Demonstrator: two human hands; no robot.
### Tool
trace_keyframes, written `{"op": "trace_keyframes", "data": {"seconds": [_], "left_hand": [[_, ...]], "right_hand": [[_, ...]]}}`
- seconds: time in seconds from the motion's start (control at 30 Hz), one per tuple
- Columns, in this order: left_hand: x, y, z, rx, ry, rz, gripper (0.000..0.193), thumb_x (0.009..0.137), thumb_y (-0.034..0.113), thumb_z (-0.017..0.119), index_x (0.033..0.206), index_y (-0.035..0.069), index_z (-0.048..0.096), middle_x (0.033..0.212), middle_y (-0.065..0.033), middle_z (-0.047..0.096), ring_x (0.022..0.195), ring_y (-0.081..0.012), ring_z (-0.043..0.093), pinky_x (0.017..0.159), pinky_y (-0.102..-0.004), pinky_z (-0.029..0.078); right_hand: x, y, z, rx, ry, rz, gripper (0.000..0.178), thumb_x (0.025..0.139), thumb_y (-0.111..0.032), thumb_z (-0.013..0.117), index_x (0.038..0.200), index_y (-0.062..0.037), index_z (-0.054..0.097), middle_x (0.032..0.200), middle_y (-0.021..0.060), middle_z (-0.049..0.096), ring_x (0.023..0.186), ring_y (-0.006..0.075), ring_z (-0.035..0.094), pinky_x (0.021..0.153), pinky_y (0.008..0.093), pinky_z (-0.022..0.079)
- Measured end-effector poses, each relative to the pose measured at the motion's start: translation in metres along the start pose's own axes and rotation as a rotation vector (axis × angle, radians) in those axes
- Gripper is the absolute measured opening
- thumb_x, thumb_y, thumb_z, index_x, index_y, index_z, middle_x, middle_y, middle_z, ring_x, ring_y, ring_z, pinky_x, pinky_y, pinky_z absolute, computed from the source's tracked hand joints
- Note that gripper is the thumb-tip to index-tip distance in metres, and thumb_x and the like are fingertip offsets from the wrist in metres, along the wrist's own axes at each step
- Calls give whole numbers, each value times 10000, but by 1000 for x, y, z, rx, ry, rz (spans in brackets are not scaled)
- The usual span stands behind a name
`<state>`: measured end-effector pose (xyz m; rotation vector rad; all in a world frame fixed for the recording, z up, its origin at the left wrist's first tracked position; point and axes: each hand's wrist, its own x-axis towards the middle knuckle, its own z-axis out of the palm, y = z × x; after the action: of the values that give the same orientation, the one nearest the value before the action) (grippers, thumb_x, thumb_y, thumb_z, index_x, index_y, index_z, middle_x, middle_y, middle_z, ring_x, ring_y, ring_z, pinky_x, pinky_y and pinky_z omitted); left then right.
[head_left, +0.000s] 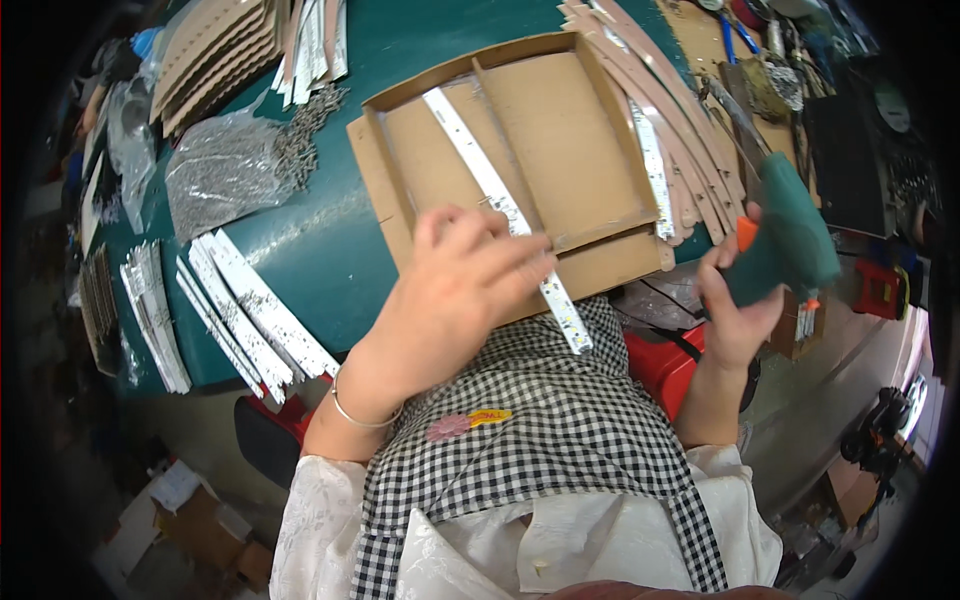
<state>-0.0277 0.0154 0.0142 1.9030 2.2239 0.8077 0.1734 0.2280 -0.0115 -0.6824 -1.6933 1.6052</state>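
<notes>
A narrow white LED strip with small yellow spots lies slantwise over a shallow cardboard box and juts past its near edge. My left hand curls over the middle of this strip, its fingers closed on it and slightly blurred. Whether a small part also sits between the fingertips is too fine to make out. To the right of the box, my right hand grips a green power screwdriver with an orange trigger, raised above the table edge. Its long thin bit points up and away to the left.
Left on the green table lie white strips, a plastic bag of screws and loose screws. Curved pinkish strips lie right of the box. Stacked brown pieces stand far left. A red stool is below.
</notes>
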Motion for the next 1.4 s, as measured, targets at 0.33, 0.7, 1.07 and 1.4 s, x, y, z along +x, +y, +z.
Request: {"op": "trace_keyframes", "data": {"seconds": [0.33, 0.7, 1.07, 1.4], "left_hand": [[8, 19, -15, 118, -203, 183, 297, 806, 153, 652, 1076, 66, 741, 1065, -10, 674, 1048, -203, 570, 1013, -456, 395], [-90, 3, -83, 310, -254, -179, 217, 790, 138, 673, 977, 67, 758, 1035, -7, 697, 935, -176, 589, 1026, -437, 409], [-147, 2, -84, 329, -257, -349, 210, 795, 107, 653, 948, 78, 793, 1022, -13, 720, 947, -176, 610, 974, -360, 441], [-155, -8, -78, 353, -309, -457, 239, 810, 77, 637, 995, 87, 788, 1045, -15, 716, 952, -186, 609, 973, -348, 438]], "right_hand": [[34, 48, -11, -491, 159, -275, 353, 828, 102, 751, 1141, 11, 614, 982, 27, 665, 851, 81, 592, 758, 232, 492], [41, 59, -38, -961, 137, -316, 582, 816, -101, 850, 1310, 30, 570, 1107, 160, 692, 956, 229, 671, 892, 332, 526], [46, 47, -36, -1115, 61, -461, 558, 873, -132, 801, 1358, -11, 555, 1156, 219, 684, 984, 335, 693, 875, 379, 532], [45, 56, -40, -1150, 51, -506, 563, 858, -104, 795, 1357, -1, 556, 1213, 232, 669, 1070, 373, 683, 906, 388, 532]]}}
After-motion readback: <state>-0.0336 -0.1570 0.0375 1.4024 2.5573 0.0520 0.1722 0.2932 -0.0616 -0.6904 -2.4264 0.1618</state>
